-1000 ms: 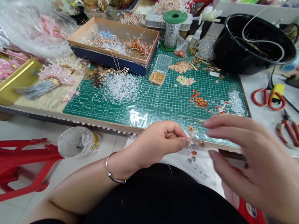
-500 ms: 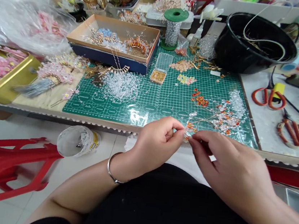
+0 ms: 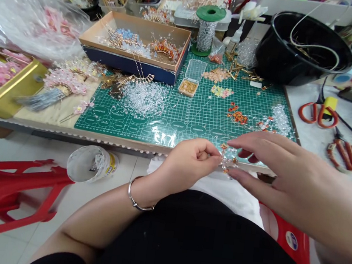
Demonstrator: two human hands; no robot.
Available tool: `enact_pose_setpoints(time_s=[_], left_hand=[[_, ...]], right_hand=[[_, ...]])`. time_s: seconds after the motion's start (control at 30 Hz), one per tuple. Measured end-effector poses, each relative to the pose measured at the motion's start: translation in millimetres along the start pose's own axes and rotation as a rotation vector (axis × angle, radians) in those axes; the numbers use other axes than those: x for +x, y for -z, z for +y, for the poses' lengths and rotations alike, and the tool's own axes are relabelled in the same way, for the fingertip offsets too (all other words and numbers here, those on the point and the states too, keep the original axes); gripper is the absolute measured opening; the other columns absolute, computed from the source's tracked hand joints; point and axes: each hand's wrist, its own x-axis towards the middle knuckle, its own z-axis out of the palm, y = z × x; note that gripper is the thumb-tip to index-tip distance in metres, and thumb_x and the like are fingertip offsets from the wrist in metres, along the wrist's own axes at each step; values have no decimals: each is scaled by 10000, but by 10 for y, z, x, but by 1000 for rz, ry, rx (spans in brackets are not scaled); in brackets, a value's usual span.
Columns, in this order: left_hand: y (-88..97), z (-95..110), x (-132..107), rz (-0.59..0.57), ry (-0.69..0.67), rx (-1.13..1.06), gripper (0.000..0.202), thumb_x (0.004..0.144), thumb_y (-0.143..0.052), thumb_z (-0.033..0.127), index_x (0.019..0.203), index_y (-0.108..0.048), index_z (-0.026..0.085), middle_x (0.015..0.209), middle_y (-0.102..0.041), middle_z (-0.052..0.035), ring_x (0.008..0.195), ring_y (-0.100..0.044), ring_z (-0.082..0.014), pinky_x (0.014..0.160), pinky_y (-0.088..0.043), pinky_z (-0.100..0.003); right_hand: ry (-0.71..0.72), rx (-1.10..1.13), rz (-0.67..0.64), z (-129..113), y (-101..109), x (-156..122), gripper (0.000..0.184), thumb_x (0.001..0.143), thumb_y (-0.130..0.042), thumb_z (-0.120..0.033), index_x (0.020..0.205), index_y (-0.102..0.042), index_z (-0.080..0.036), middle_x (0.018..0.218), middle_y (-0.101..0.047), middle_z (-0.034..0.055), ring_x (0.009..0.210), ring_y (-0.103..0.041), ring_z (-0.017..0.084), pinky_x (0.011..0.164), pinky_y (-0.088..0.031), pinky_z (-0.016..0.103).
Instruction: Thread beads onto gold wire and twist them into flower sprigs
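My left hand (image 3: 188, 163) is pinched shut on a small wired cluster of orange and clear beads (image 3: 228, 160), held just below the table's front edge over my lap. My right hand (image 3: 286, 175) hovers right of the cluster with fingers stretched out and apart, fingertips close to the beads, thumb below them. A silver bangle (image 3: 137, 198) sits on my left wrist. Behind the hands lies the green cutting mat (image 3: 193, 117) with loose orange beads (image 3: 237, 116) and piles of clear beads (image 3: 143, 96).
A cardboard tray of beaded pieces (image 3: 135, 43), a green-topped spool (image 3: 208, 29), a black tub (image 3: 301, 49), red-handled scissors (image 3: 317, 113) and pliers (image 3: 349, 155) are on the table. A gold tin of pink flowers (image 3: 5, 85) sits left. A red stool (image 3: 4, 192) and plastic jar (image 3: 91, 164) are below.
My right hand let go its pinch at the bead cluster and opened, fingers spreading and drawing slightly right. My left hand kept hold of the cluster.
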Motion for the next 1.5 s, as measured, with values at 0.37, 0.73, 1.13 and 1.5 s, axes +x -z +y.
enact_pose_setpoints(time_s=[0.37,0.73,1.13,1.5], left_hand=[[-21,-29,35,-93,21,-46,146,866,-620,309,807,-615,175,729,-531,24,691,-463,-124,632,-364,-266],[1,-76,39,-145,172,-246,156,798,-697,290,752,-583,194,630,-431,63,554,-311,-84,524,-239,-247],[0,-115,4,-105,0,-232,171,884,-684,355,902,-663,185,595,-409,73,559,-362,-88,576,-348,-248],[-23,-76,24,-15,39,-148,179,862,-689,354,834,-632,187,566,-406,74,532,-350,-87,523,-308,-240]], right_hand=[[226,-189,-52,-35,-194,2,491,905,-602,-244,1370,-511,-115,1282,-638,193,1128,-651,369,906,-553,507],[326,-75,-79,42,-144,23,363,950,-516,-123,1294,-578,-220,1095,-738,107,940,-722,302,759,-569,425],[-72,329,-14,340,0,111,337,1024,-514,-450,1321,-621,-330,1295,-725,52,1206,-674,294,975,-557,467],[-102,131,-69,182,11,160,224,922,-559,-342,809,-745,-288,726,-760,10,574,-696,219,474,-478,338]])
